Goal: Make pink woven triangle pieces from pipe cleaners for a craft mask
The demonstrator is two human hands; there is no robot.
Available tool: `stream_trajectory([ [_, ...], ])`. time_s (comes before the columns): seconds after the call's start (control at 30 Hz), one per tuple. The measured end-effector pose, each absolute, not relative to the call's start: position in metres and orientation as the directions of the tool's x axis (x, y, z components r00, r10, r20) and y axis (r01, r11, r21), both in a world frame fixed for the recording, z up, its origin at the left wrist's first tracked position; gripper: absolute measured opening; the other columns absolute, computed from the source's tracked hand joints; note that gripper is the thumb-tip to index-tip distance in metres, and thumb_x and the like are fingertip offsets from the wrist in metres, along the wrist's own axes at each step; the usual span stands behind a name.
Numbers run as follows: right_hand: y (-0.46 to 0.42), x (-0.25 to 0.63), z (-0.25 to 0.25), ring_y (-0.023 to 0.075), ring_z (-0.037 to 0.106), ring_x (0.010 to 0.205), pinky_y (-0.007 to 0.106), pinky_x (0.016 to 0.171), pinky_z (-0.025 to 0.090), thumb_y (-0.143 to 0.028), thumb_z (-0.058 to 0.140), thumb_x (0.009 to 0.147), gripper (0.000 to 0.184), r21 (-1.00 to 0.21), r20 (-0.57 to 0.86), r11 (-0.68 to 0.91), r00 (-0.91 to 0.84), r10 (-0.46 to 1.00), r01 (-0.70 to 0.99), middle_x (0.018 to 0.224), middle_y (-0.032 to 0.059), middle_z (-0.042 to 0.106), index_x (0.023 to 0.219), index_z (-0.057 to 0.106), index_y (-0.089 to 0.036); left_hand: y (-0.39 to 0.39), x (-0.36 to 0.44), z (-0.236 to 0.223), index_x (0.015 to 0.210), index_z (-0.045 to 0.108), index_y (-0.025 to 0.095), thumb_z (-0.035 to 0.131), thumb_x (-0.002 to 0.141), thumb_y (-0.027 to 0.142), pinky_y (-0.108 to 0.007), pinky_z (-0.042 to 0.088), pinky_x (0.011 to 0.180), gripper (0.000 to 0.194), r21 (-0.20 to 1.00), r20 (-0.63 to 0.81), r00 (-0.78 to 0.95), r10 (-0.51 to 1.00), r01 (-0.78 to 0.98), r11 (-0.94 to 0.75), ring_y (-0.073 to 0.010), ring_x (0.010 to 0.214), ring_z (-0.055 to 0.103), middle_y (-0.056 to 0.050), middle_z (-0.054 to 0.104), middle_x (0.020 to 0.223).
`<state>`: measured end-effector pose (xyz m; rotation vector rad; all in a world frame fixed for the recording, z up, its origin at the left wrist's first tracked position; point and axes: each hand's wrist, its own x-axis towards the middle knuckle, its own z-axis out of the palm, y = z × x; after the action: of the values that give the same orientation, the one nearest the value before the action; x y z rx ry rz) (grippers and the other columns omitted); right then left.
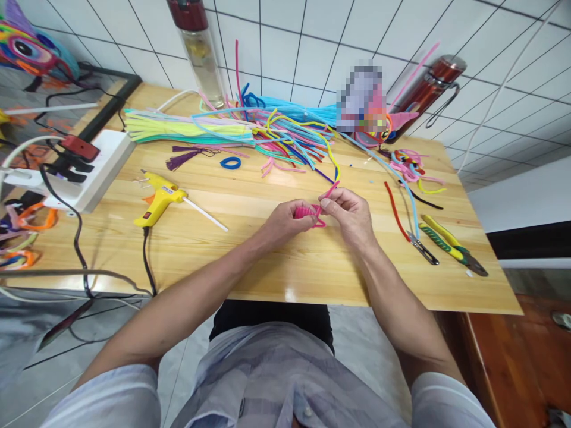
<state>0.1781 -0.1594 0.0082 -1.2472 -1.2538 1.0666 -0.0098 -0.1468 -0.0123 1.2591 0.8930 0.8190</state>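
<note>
Above the wooden table my left hand (pixel 295 221) is closed on a bent bundle of hot-pink pipe cleaner (pixel 306 211), folded into tight side-by-side rows. My right hand (pixel 348 213) pinches the same pink pipe cleaner near its free end, which points up and to the right. A loop of the pink stem shows just below the fingers. Both hands are close together, almost touching. Part of the folded piece is hidden behind the left fingers.
Bundled pipe cleaners (pixel 191 128) lie along the back. A yellow glue gun (pixel 157 196) and white power strip (pixel 104 169) are at left. Small snips (pixel 423 248) and yellow-green pliers (pixel 452 246) lie right. A glass bottle (pixel 203 65) and red thermos (pixel 428 95) stand behind.
</note>
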Motion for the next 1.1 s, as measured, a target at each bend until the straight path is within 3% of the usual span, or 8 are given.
stream_trajectory([
  [0.2,-0.162,0.177,0.009,0.0156,0.067,0.064,0.032,0.068,0.06,-0.054,0.094,0.08,0.034,-0.986,0.111,0.102,0.063,0.992,0.131,0.073,-0.0009,0.074,0.085,0.078,-0.024,-0.146,-0.01,-0.013,0.077,0.063,0.02,0.078,0.075,0.039,-0.029,0.04,0.068,0.025,0.991,-0.101,0.43,0.897,-0.041,0.131,-0.0123,0.066,0.054,0.003,0.063,0.068],
  [0.63,-0.164,0.177,0.001,0.0164,0.068,0.065,0.032,0.065,0.058,-0.058,0.09,0.086,0.034,-0.946,0.239,0.219,0.06,0.969,0.238,0.075,0.0004,0.078,0.086,0.08,-0.026,-0.145,-0.011,-0.016,0.079,0.071,0.018,0.079,0.078,0.043,-0.03,0.044,0.071,0.025,0.993,-0.082,0.395,0.915,-0.041,0.107,-0.0136,0.07,0.058,0.0,0.07,0.074],
  [0.9,-0.172,0.172,0.009,0.0193,0.074,0.073,0.036,0.076,0.061,-0.031,0.081,0.095,0.01,-0.738,0.534,0.514,-0.087,0.841,0.438,0.082,0.0022,0.083,0.086,0.083,-0.027,-0.144,-0.012,-0.012,0.078,0.071,0.019,0.082,0.079,0.044,-0.029,0.045,0.071,0.028,0.992,-0.045,0.328,0.944,-0.099,0.082,-0.0142,0.068,0.059,-0.001,0.07,0.071],
  [1.0,-0.174,0.173,0.016,0.023,0.076,0.084,0.041,0.085,0.062,-0.036,0.081,0.095,0.009,-0.746,0.502,0.499,-0.122,0.857,0.441,0.091,0.0047,0.085,0.091,0.085,-0.029,-0.145,-0.012,-0.009,0.083,0.072,0.02,0.079,0.082,0.042,-0.03,0.049,0.073,0.023,0.984,-0.006,0.293,0.956,-0.169,0.058,-0.0161,0.07,0.064,-0.001,0.074,0.073],
  [1.1,-0.174,0.176,0.018,0.0258,0.076,0.089,0.043,0.088,0.062,-0.052,0.079,0.096,0.025,-0.859,0.376,0.369,-0.052,0.925,0.356,0.094,0.0065,0.084,0.09,0.085,-0.029,-0.147,-0.013,-0.005,0.087,0.073,0.021,0.076,0.086,0.041,-0.031,0.051,0.073,0.02,0.991,0.048,0.197,0.979,-0.132,-0.022,-0.017,0.071,0.065,0.0,0.074,0.075],
])
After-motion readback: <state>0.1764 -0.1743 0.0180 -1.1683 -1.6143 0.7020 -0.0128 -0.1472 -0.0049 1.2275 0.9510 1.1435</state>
